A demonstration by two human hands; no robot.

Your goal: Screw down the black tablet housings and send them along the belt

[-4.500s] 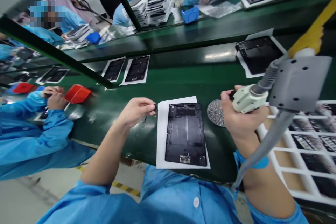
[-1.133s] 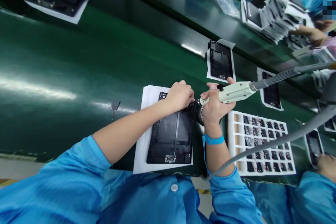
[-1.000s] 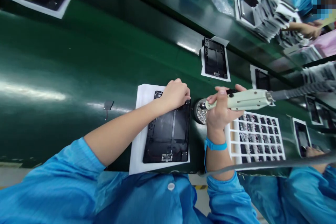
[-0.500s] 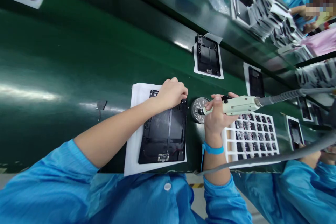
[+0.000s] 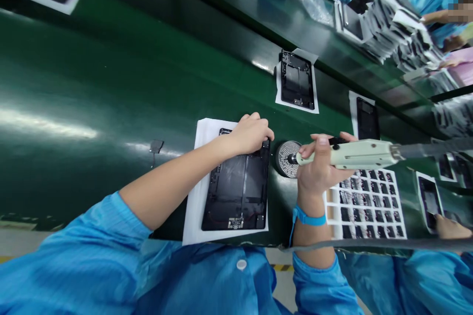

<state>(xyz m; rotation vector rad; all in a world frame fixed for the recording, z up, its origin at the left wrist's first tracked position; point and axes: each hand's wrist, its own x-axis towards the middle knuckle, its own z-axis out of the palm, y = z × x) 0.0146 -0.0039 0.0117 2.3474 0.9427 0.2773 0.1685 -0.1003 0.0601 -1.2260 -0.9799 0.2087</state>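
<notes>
My left hand [image 5: 253, 134] rests over the top of a black tablet back shell [image 5: 236, 192], its fingers curled at the upper right corner. The fingertips are partly hidden. White sheeting [image 5: 195, 192] lies under the shell. In my right hand [image 5: 314, 172] is a pale green electric screwdriver [image 5: 364, 153], held almost level and pointing left. Its tip is over a round screw dish [image 5: 288, 158] with a perforated top, right of the shell. A blue strap [image 5: 309, 216] circles my right wrist.
A white compartment tray [image 5: 369, 204] of small dark parts sits at the right, under the screwdriver cable. More tablet shells lie behind, including one on white sheeting [image 5: 297, 80]. A small dark part [image 5: 156, 146] lies left. Co-workers' hands [image 5: 451, 227] show at the right and far side.
The view has shifted, so most things appear slightly further right. My right hand has swung the screwdriver's rear end a little nearer. My left hand stays at the shell's corner.
</notes>
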